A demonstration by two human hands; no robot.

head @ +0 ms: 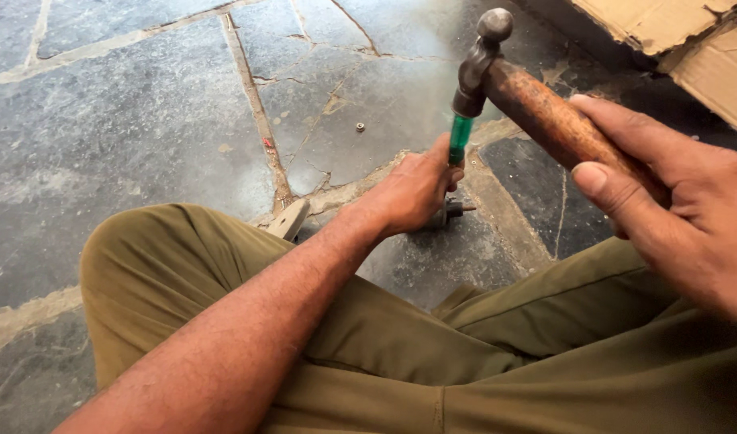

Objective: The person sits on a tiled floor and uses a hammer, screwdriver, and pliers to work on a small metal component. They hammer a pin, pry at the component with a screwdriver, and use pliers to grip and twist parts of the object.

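Clenched left hand point(412, 193) around green-handled screwdriver point(460, 138), upright on small metal part point(453, 210) on stone floor point(143, 120). Hammer point(497, 76) head touching the screwdriver's top, wooden handle gripped by right hand point(673, 209). Cardboard point(681, 36) far right.

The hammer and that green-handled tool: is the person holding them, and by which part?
Yes. The right hand grips the hammer by its wooden handle, partway along. The left hand holds the green-handled tool upright, low on its handle.
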